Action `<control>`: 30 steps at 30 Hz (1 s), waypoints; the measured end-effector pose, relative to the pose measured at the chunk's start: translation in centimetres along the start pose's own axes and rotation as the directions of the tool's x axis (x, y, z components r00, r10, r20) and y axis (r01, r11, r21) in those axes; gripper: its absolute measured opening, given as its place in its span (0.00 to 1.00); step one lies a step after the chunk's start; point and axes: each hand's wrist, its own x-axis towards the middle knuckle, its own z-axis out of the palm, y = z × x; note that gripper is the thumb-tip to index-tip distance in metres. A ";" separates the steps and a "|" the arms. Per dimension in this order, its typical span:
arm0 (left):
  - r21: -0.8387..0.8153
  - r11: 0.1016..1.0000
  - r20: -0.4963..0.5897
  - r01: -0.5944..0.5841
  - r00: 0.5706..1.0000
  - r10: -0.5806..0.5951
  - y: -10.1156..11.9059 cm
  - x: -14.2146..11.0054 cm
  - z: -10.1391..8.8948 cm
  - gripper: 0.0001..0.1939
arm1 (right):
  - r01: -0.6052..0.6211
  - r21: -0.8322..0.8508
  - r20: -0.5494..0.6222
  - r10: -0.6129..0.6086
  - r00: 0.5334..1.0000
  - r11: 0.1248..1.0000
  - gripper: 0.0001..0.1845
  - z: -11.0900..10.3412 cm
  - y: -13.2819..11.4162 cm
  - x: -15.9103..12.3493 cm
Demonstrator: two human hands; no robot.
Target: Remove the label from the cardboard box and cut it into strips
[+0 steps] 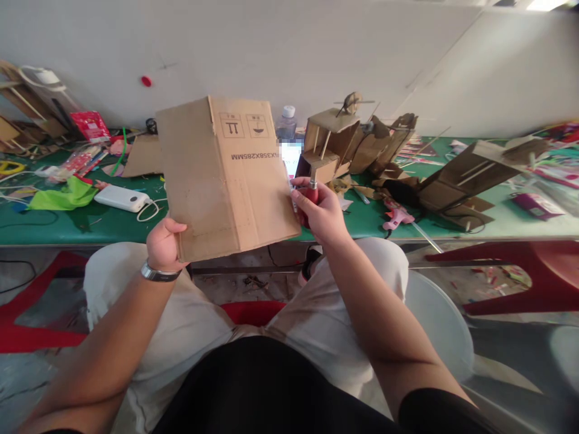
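Between left hand [164, 244] and right hand [324, 208] | creased cardboard [226, 187] — touching both

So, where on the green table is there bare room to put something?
The table shows small bare patches between the white device and front edge, and between the right hand and pink glue gun. Cardboard models crowd the right.

Brown cardboard [199, 181] printed with black symbols and a line of black lettering. The tool handle [310, 196] is red with a silver collar. The tabletop [357, 222] is deep green, the wall [289, 48] pale grey (one bright red disc [146, 81] stands out). Also: a lime-green sheet [67, 196], a white device [122, 198], a pink glue gun [398, 216], off-white trousers [316, 301], a black shirt [266, 386].
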 end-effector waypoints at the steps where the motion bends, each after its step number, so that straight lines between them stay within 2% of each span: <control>1: 0.003 1.000 -0.009 -0.009 1.000 0.009 -0.1 0.0 0.0 0.35 | 0.006 -0.002 -0.012 -0.006 1.000 1.000 0.23 -0.1 0.0 0.0; 3: 0.008 1.000 -0.018 -0.010 1.000 0.010 -0.2 0.1 -0.1 0.33 | 0.018 -0.034 -0.029 -0.019 0.999 0.999 0.23 -0.2 0.1 0.1; 7: 0.001 1.000 0.066 -0.007 0.998 0.007 0.2 0.0 -0.2 0.19 | 0.036 -0.053 -0.051 -0.039 0.998 0.998 0.25 0.3 0.8 0.1; 10: -0.023 0.997 0.138 -0.080 0.987 0.083 -0.2 -0.1 -0.5 0.22 | 0.021 0.031 -0.088 -0.019 0.996 0.999 0.26 1.3 1.7 0.0; 12: 0.013 0.994 0.175 -0.113 0.978 0.109 -1.3 -0.2 -0.8 0.18 | 0.014 0.086 -0.120 -0.004 0.993 0.996 0.27 2.0 2.3 -0.2; 14: 0.208 0.977 0.274 -0.040 0.962 -0.019 -2.8 -0.4 -1.1 0.13 | 0.027 0.096 -0.152 -0.012 0.988 0.995 0.27 2.7 2.8 -0.4; 15: 0.360 0.933 0.341 -0.019 0.933 -0.112 -3.6 -0.6 -1.3 0.10 | 0.035 0.084 -0.161 -0.021 0.987 0.996 0.28 3.1 2.9 -0.6; 16: 0.428 0.904 0.368 0.008 0.912 -0.183 -4.3 -0.8 -1.4 0.10 | 0.042 0.067 -0.166 -0.030 0.986 0.997 0.27 3.4 3.0 -0.9; 19: 0.513 0.858 0.475 0.037 0.820 -0.319 -5.8 -1.5 -1.6 0.08 | 0.039 0.024 -0.104 -0.036 0.994 0.999 0.26 4.6 3.1 -1.9; 21: 0.481 0.873 0.501 0.083 0.791 -0.351 -6.3 -1.7 -1.6 0.11 | 0.025 0.012 -0.011 -0.025 1.000 1.000 0.27 5.2 3.0 -2.6; 22: 0.439 0.892 0.482 0.110 0.809 -0.337 -6.4 -1.8 -1.4 0.13 | 0.025 0.007 0.030 -0.025 0.999 1.000 0.28 5.4 2.9 -2.8; 23: 0.384 0.915 0.442 0.126 0.844 -0.302 -6.5 -1.8 -1.3 0.14 | 0.033 -0.007 0.061 -0.032 0.998 0.999 0.29 5.5 2.9 -3.0; 25: 0.277 0.955 0.337 0.102 0.921 -0.196 -6.5 -1.6 -0.9 0.16 | 0.069 -0.071 0.102 -0.062 0.993 0.995 0.31 5.3 2.5 -3.2; 26: 0.239 0.968 0.292 0.073 0.946 -0.143 -6.4 -1.6 -0.7 0.16 | 0.092 -0.121 0.129 -0.076 0.989 0.988 0.32 4.9 2.3 -3.2; 28: 0.184 0.983 0.227 0.020 0.972 -0.062 -6.1 -1.3 -0.3 0.16 | 0.141 -0.234 0.210 -0.092 0.973 0.962 0.31 4.0 1.6 -2.9; 30: 0.157 0.988 0.190 -0.012 0.982 -0.018 -5.7 -1.1 0.0 0.17 | 0.214 -0.382 0.300 -0.098 0.949 0.899 0.28 3.0 0.6 -2.7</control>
